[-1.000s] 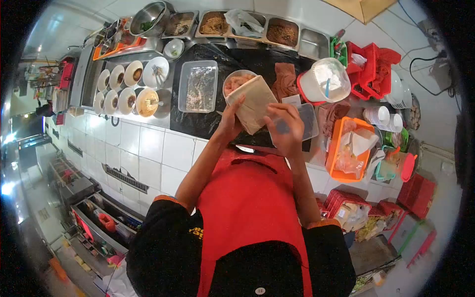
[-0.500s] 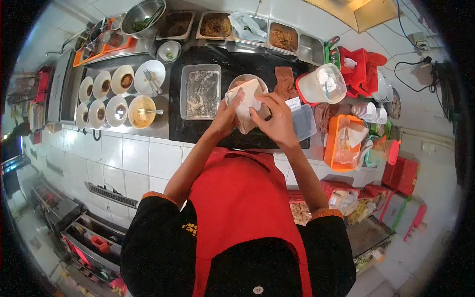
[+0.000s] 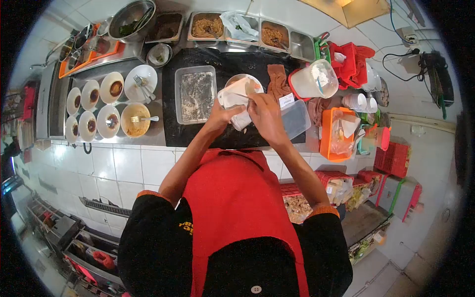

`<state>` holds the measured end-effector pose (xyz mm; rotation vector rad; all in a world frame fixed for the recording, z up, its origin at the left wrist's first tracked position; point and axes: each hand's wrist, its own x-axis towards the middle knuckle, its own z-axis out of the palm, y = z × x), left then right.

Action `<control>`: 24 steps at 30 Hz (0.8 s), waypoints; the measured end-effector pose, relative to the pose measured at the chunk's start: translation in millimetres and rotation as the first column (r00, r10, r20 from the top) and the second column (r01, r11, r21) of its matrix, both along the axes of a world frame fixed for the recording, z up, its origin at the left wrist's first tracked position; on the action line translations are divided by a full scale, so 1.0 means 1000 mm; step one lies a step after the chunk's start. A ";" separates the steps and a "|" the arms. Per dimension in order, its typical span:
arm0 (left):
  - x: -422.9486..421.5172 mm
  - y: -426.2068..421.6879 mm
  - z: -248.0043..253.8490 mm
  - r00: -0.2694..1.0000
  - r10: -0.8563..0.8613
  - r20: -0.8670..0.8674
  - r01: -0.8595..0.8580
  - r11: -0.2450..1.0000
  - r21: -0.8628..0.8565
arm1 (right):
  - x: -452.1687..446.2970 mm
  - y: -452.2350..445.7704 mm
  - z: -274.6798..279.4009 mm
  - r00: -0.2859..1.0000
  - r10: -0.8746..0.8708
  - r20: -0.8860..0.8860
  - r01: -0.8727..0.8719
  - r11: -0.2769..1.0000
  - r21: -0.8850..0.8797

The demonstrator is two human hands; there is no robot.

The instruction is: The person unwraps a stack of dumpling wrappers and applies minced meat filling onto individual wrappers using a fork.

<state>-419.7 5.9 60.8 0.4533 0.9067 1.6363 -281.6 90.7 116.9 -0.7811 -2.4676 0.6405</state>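
Observation:
Over the black worktop (image 3: pixel 170 99), my left hand (image 3: pixel 220 116) grips a small bundle of thin, off-white sheets (image 3: pixel 232 95); I cannot tell whether they are paper or wrappers. My right hand (image 3: pixel 267 116) has its fingers closed at the bundle's right edge. Just behind it is a round white bowl (image 3: pixel 258 84), partly covered, with pale pinkish contents. To the left lies a clear rectangular tub (image 3: pixel 176 99) with a whitish, powdery layer inside. A brown cloth (image 3: pixel 278 81) and a clear plastic lid (image 3: pixel 297 121) are to the right of my hands.
Bowls with dark sauce (image 3: pixel 109 121) stand in rows at left, beside a yellowish bowl (image 3: pixel 134 129) holding a fork. Metal food pans (image 3: pixel 208 27) line the back. A white powder container (image 3: pixel 309 81), an orange basket (image 3: pixel 326 133) and stacked cups (image 3: pixel 354 101) are at right.
The bundle has tilted and folded over to a flatter angle between my hands. My right hand has turned, its fingers drawing closer together. The whole view has shifted slightly.

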 end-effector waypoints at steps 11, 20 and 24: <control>-0.016 -0.007 -0.016 0.997 0.031 -0.077 -0.038 0.996 -0.085 | -0.018 -0.003 -0.010 0.999 0.032 -0.028 -0.032 0.999 -0.021; -0.032 0.001 -0.036 0.990 -0.061 -0.124 0.038 0.982 -0.184 | -0.031 0.036 -0.006 0.993 -0.041 -0.110 0.020 0.983 -0.180; -0.031 0.010 -0.020 0.922 -0.061 0.382 0.126 0.981 -0.148 | -0.030 0.044 0.006 0.963 -0.211 -0.170 0.173 0.961 -0.214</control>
